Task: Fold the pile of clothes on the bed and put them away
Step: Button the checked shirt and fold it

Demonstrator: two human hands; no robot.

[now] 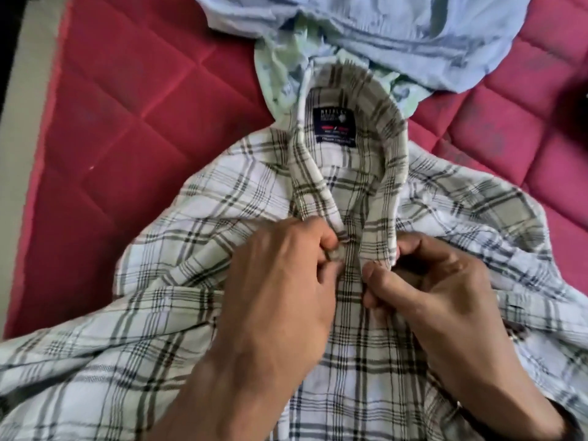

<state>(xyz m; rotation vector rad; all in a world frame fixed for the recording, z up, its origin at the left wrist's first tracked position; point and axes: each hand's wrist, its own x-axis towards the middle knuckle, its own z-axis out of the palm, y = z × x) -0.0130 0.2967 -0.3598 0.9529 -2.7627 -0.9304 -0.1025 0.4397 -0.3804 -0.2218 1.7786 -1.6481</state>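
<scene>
Bed (133, 122): a quilted red mattress cover fills the left and the upper right of the frame. It carries all the clothes.

Plaid shirt (366, 361): a white shirt with grey and dark checks, spread front-up across the centre and lower half of the frame, its collar (391, 144) pointing toward the top. The cloth looks thin, light and limp. It wrinkles readily, so I judge it will sag and slide unless it is held at seams or edges.

Where to hold: the collar band and the button placket are the stiffest parts. The shoulders and side seams should serve best for the later folds.

Blue garment (413, 36): crumpled at the top of the frame, soft and creased, lying just above the collar.

Pale green garment (280, 68): bunched under the blue one, at upper centre, touching the collar's back. What kind of garment it is cannot be told.

Left hand (286, 281): fingers curled, pinching the left edge of the placket just below the collar point.

Right hand (423, 297): thumb and fingers pinching the opposite placket edge. Probably the top button is being fastened, though no button is visible.

Label (333, 124): a dark woven neck tag with a crest, red marks and pale lettering. The writing is too blurred to read, so no brand can be named.
</scene>
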